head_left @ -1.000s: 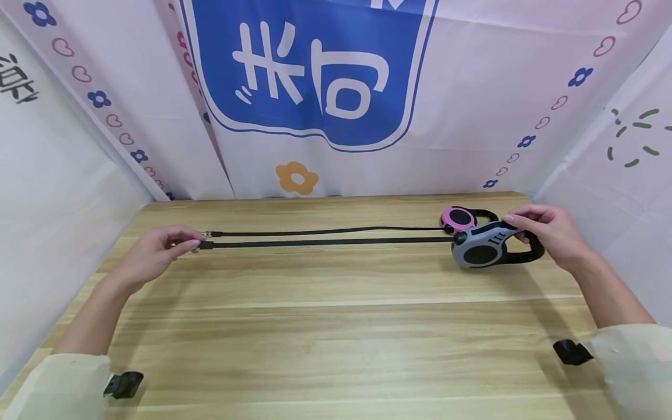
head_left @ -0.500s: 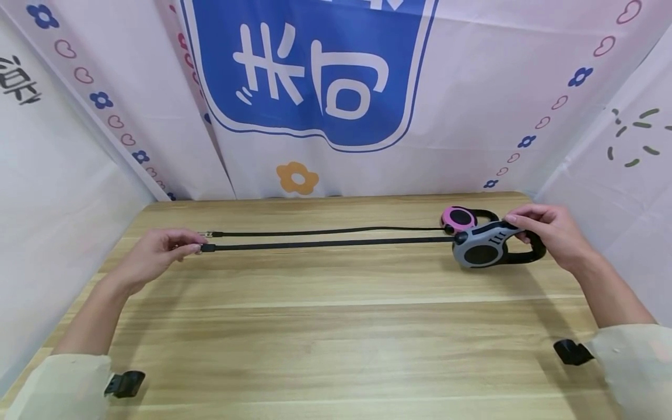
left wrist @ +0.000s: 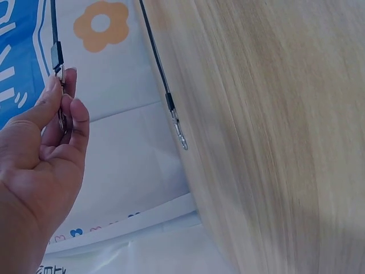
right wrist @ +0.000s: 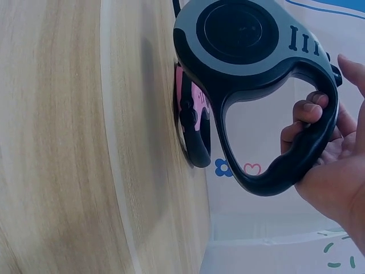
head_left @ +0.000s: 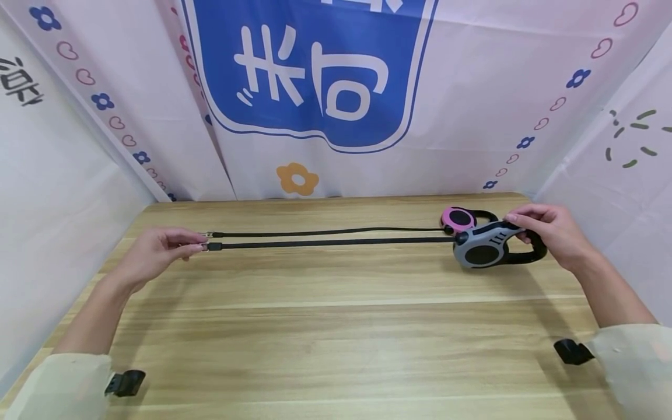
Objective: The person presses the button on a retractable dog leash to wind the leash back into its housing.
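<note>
Gray leash (head_left: 483,255), held above the table (head_left: 336,350) toward three o'clock in the head view, looks fairly light, its casing smooth and rigid but its strap (head_left: 336,242) soft; the looped handle (right wrist: 285,176), where the right hand (head_left: 548,230) curls its fingers, seems the surest hold. The left hand (head_left: 157,251) pinches the metal clip (head_left: 205,247) toward nine o'clock. With the pink leash (head_left: 452,218) and table's far edge toward twelve, more room opens toward six.

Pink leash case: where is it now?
In the head view, the pink case is on the table, back right, behind the gray case the right hand holds.
</note>
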`<state>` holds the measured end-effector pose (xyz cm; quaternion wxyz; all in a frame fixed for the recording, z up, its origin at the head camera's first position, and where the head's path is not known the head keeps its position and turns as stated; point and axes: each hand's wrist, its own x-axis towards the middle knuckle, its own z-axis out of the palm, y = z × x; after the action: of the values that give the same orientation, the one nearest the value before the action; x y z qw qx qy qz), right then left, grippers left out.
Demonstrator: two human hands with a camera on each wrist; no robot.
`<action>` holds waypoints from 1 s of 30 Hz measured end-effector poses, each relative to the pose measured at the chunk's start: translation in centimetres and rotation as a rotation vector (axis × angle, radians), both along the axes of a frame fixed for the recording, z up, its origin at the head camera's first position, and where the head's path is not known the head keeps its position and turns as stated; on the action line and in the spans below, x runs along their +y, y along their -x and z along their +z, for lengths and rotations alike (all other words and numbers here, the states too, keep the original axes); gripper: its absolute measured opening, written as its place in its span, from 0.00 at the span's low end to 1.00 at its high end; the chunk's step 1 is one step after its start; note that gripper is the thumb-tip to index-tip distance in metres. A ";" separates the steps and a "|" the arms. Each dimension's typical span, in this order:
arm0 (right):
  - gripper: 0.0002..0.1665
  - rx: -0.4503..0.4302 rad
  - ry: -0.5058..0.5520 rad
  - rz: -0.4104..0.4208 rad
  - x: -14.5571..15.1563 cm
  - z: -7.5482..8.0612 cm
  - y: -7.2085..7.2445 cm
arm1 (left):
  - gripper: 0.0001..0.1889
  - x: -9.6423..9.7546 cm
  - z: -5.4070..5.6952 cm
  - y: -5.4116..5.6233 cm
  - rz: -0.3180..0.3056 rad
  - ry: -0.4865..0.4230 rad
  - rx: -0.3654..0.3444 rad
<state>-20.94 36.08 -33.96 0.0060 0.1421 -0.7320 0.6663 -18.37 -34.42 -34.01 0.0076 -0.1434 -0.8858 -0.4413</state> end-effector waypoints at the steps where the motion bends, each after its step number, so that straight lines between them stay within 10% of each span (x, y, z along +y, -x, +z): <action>1: 0.16 -0.001 0.000 -0.001 0.0 0.0 0.0 | 0.11 0.0 0.0 0.0 -0.001 0.001 -0.003; 30: 0.16 0.004 -0.036 -0.003 0.0 -0.1 -0.1 | 0.10 0.8 0.7 -0.5 0.001 0.083 0.010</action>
<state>-20.85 36.06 -34.08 0.0058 0.1425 -0.7442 0.6525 -17.87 -33.65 -33.35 0.0065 -0.1453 -0.9034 -0.4034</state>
